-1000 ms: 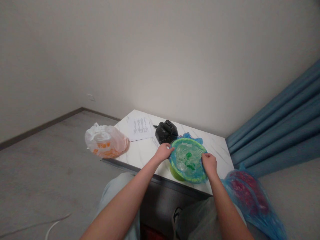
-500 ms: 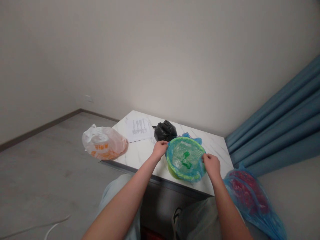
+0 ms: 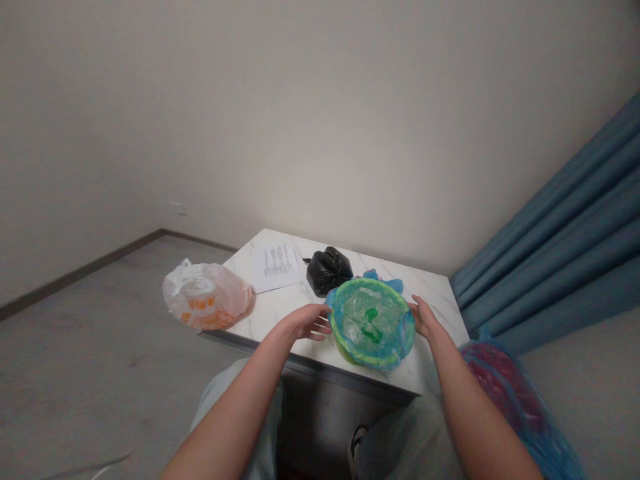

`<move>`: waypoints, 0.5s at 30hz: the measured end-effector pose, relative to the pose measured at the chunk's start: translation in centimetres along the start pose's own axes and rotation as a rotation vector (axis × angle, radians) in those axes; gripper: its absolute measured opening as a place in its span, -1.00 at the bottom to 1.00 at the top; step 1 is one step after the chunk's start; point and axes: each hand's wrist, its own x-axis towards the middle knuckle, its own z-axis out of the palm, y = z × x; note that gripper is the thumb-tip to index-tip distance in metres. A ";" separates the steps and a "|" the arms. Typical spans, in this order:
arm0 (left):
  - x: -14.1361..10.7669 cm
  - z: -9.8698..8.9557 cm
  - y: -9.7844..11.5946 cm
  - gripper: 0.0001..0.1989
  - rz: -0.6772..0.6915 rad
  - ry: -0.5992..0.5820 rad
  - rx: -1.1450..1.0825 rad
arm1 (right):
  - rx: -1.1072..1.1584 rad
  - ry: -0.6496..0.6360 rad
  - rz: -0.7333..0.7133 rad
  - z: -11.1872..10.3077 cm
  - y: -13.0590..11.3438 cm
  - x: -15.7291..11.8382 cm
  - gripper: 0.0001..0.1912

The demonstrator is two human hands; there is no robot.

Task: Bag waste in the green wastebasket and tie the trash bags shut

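Note:
A green basket (image 3: 345, 348) stands near the front edge of the white marbled table, lined with a thin blue plastic bag (image 3: 407, 330) folded over its rim. Through the liner, a darker green pattern shows at the bottom. My left hand (image 3: 311, 323) is at the basket's left side, fingers apart and stretched toward it. On the right side, my right hand (image 3: 423, 316) is open too, its fingertips partly hidden behind the rim. Whether either hand touches the basket, I cannot tell exactly.
Behind the basket sit a black plastic bag (image 3: 329, 271) and a crumpled blue bag (image 3: 390, 283). A printed sheet (image 3: 276, 267) lies left of them. A white-orange bag (image 3: 207, 300) rests at the table's left edge. At right are a blue bag with red contents (image 3: 505, 383) and a blue curtain (image 3: 560, 240).
Both hands have let go of the liner at the rim and opened. The left has dropped lower along the basket's left side; the right has shifted to the right side, fingers now spread.

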 end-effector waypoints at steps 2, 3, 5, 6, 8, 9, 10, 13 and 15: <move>-0.5 -0.3 -0.5 -0.76 -0.003 -0.061 0.090 | 0.041 -0.125 0.043 0.2 0.1 0.2 -0.64; -0.6 -0.4 -0.7 -0.74 0.005 -0.069 0.135 | 0.055 -0.169 0.053 0.3 0.1 0.3 -0.69; -0.7 -0.6 -1.0 -0.72 0.027 -0.060 0.213 | 0.063 -0.212 0.058 0.5 0.2 0.3 -0.79; -0.7 -0.6 -1.1 -0.72 0.039 -0.047 0.242 | 0.058 -0.213 0.053 0.6 0.2 0.3 -0.82; -0.5 -0.6 -1.1 -0.73 0.062 -0.014 0.277 | 0.041 -0.201 0.047 0.7 0.2 0.2 -0.84; -0.5 -0.6 -1.1 -0.75 0.075 0.000 0.286 | 0.034 -0.196 0.048 0.7 0.2 0.2 -0.84; -0.5 -0.5 -1.0 -0.77 0.089 0.012 0.289 | 0.030 -0.193 0.054 0.7 0.1 0.1 -0.83; -0.7 -0.3 -0.5 -0.85 0.151 0.059 0.270 | 0.035 -0.190 0.097 0.5 -0.1 0.0 -0.81; -0.8 -0.1 -0.3 -0.87 0.199 0.110 0.254 | 0.042 -0.168 0.113 0.5 -0.2 0.0 -0.80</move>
